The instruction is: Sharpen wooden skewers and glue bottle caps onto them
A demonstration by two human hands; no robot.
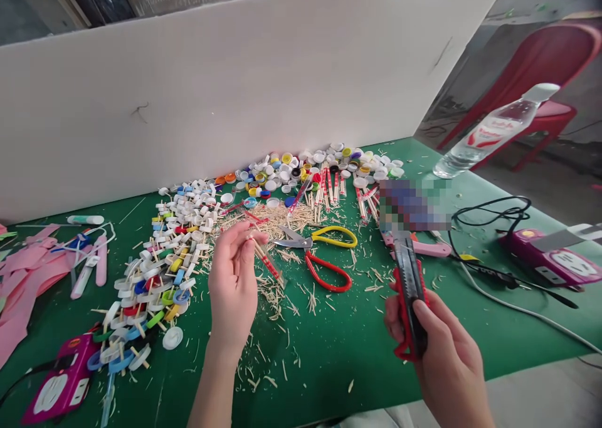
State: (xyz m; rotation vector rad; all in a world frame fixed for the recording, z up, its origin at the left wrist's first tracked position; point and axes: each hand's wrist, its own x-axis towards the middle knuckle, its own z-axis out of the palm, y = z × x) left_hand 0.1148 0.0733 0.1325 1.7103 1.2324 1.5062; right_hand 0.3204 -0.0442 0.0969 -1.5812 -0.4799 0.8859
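Note:
Pinched in my left hand (pixel 234 270) is a pair of wooden chopsticks (pixel 266 260) in a clear wrapper with red print, pointing down to the right. My right hand (pixel 442 340) is closed round a red and black utility knife (pixel 410 293), its blade end pointing away from me. Just beyond the left hand lie open scissors (pixel 310 243) with one yellow and one red handle. Wood shavings (pixel 275 218) are heaped around them. More wrapped chopsticks (pixel 327 187) lie behind the scissors.
Bottle caps (pixel 282 177) are piled along the white board (pixel 263 89); many caps on sticks (pixel 172 252) spread leftward. Purple power sockets (pixel 550 259) with cables sit at right and lower left. A water bottle (pixel 493 133) stands at the right edge. Pink strips (pixel 28 271) lie left.

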